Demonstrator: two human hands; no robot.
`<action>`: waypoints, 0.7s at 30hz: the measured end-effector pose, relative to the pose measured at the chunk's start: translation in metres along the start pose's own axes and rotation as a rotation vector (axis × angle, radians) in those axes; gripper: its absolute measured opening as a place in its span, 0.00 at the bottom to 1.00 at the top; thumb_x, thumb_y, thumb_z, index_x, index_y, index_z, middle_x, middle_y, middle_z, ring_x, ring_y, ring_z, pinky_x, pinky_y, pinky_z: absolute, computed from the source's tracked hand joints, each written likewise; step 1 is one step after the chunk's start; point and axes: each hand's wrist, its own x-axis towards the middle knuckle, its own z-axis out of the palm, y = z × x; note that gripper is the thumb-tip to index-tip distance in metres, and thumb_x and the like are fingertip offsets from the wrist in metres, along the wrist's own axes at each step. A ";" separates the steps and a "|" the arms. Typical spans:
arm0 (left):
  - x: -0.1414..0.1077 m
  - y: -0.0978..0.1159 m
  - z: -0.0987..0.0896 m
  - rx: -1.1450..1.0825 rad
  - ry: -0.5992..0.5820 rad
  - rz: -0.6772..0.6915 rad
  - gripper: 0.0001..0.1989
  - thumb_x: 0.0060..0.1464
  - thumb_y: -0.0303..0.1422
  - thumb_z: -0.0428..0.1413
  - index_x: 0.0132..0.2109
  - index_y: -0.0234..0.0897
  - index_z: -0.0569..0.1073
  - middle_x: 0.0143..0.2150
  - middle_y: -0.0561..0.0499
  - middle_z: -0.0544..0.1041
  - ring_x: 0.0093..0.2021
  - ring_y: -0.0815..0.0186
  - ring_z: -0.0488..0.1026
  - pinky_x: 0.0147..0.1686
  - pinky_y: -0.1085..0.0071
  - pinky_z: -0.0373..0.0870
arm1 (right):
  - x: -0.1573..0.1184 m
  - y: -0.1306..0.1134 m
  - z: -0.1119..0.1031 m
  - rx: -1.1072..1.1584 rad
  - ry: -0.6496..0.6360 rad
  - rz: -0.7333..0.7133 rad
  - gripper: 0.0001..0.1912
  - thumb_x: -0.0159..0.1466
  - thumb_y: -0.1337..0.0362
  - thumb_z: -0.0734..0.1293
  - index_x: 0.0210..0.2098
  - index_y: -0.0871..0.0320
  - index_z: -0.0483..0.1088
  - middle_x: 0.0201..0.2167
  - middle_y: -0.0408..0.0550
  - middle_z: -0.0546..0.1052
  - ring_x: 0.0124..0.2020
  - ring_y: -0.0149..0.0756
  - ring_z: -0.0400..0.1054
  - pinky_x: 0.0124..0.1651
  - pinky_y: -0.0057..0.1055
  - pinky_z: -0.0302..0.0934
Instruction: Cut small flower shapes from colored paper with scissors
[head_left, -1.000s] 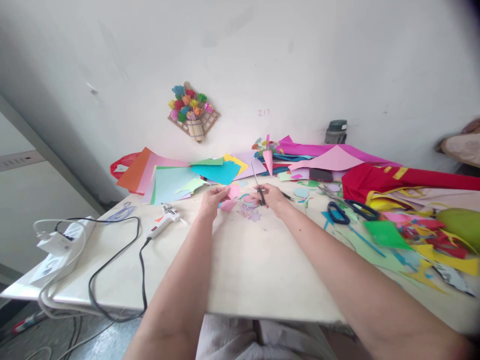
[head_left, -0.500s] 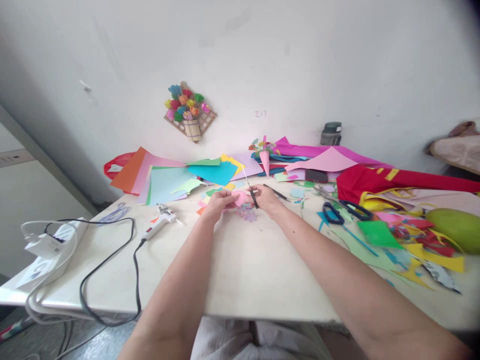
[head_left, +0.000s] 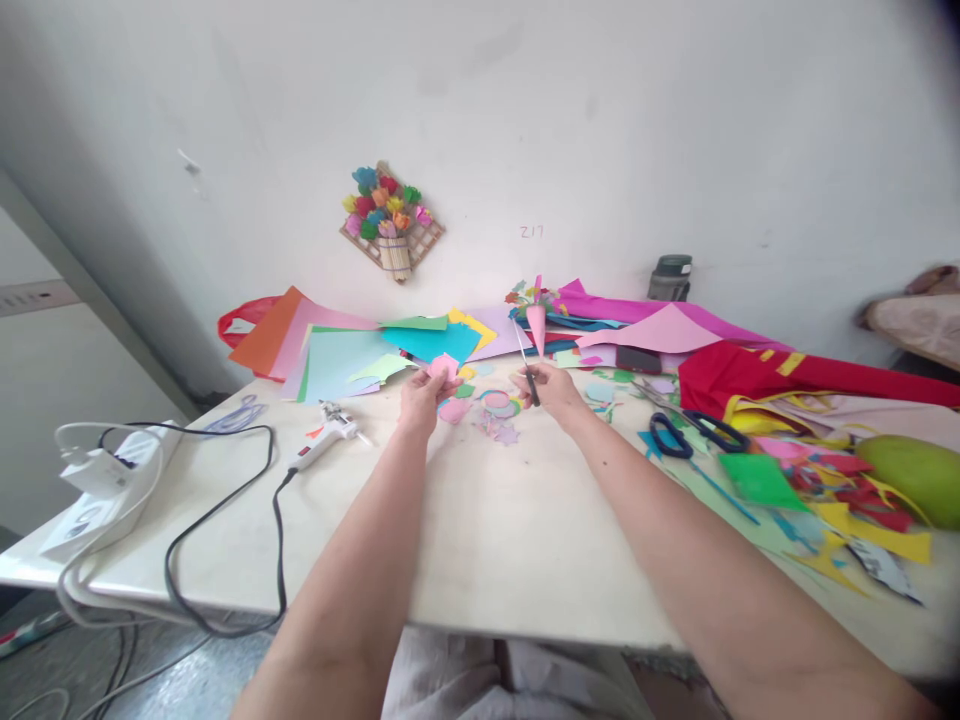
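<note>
The left hand (head_left: 421,400) pinches a pink paper piece (head_left: 444,366); the right hand (head_left: 556,390) grips a slim black-handled tool (head_left: 532,388) — paper cutouts (head_left: 498,404) lie on the table (head_left: 517,545) between them.

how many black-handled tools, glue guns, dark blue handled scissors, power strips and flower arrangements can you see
Black-handled tool: 1, in the right hand
Glue gun: 1
Dark blue handled scissors: 1 pair
Power strip: 1
Flower arrangements: 2, wall piece and pink cone
Total: 6
</note>
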 end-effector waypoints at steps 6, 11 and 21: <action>-0.007 -0.005 0.010 -0.082 -0.051 -0.118 0.15 0.42 0.35 0.68 0.32 0.34 0.71 0.29 0.48 0.80 0.31 0.61 0.80 0.34 0.69 0.75 | -0.010 -0.001 0.007 -0.082 -0.206 0.026 0.16 0.52 0.55 0.73 0.29 0.60 0.68 0.16 0.40 0.71 0.15 0.27 0.63 0.19 0.24 0.55; -0.010 -0.007 0.017 -0.162 -0.086 -0.165 0.11 0.43 0.30 0.67 0.30 0.32 0.73 0.27 0.48 0.79 0.33 0.63 0.80 0.39 0.70 0.75 | -0.014 0.004 0.013 -0.094 -0.326 0.064 0.16 0.57 0.52 0.69 0.27 0.59 0.66 0.19 0.42 0.73 0.16 0.27 0.64 0.14 0.22 0.46; -0.009 -0.010 0.023 -0.238 -0.055 -0.202 0.07 0.45 0.26 0.65 0.29 0.31 0.74 0.27 0.49 0.79 0.33 0.63 0.80 0.45 0.66 0.75 | -0.017 0.005 0.020 -0.035 -0.356 0.120 0.16 0.58 0.53 0.70 0.27 0.60 0.66 0.18 0.41 0.72 0.13 0.23 0.61 0.12 0.19 0.44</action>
